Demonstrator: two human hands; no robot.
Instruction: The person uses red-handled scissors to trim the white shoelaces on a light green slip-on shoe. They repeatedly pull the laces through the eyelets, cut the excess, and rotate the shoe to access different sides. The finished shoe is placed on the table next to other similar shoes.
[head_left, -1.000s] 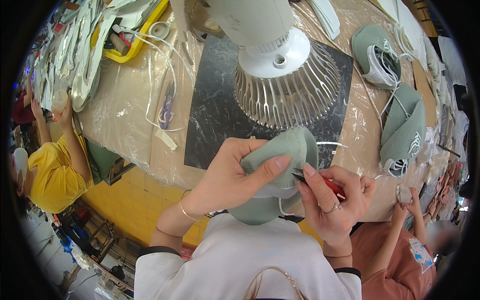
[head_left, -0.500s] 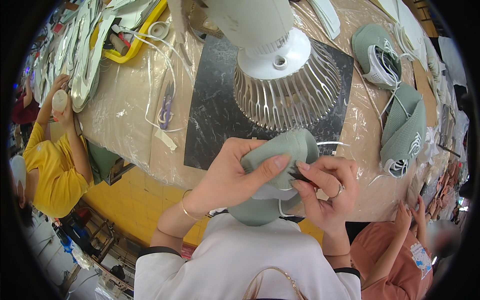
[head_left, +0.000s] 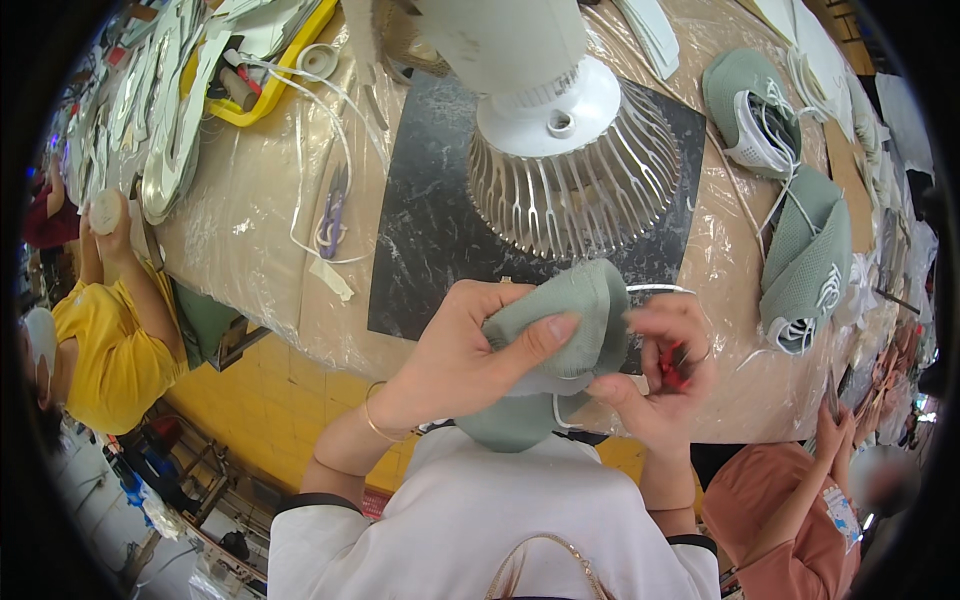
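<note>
The green knit shoe upper [head_left: 590, 295] is up in front of the wearer's chest, over the near edge of the plastic-covered worktable [head_left: 250, 240] and close to the near edge of the black mat [head_left: 425, 200]. It is probably held in the air so that it can be turned freely and its rim seen close up.

The left hand [head_left: 465, 345] grips it from the left: the thumb presses flat on the outer face while the fingers go behind, out of sight. That firm pinch likely steadies the soft knit and leaves the right side free for work.

The right hand [head_left: 665, 370] is half open beside the upper's right side. Its thumb and forefinger stand apart, and the lower fingers curl around a small red tool [head_left: 672, 367], perhaps tucked there to free the fingertips. The hand is blurred, so I cannot tell whether a fingertip touches the knit.

A finned lamp [head_left: 575, 190] hangs above the mat. Purple-handled snips [head_left: 331, 225] lie off the mat's left edge, and 2 laced green shoes, 1 farther back [head_left: 745, 110] and 1 nearer [head_left: 808, 255], sit toward the worktable's right edge, presumably to leave the middle uncluttered.
</note>
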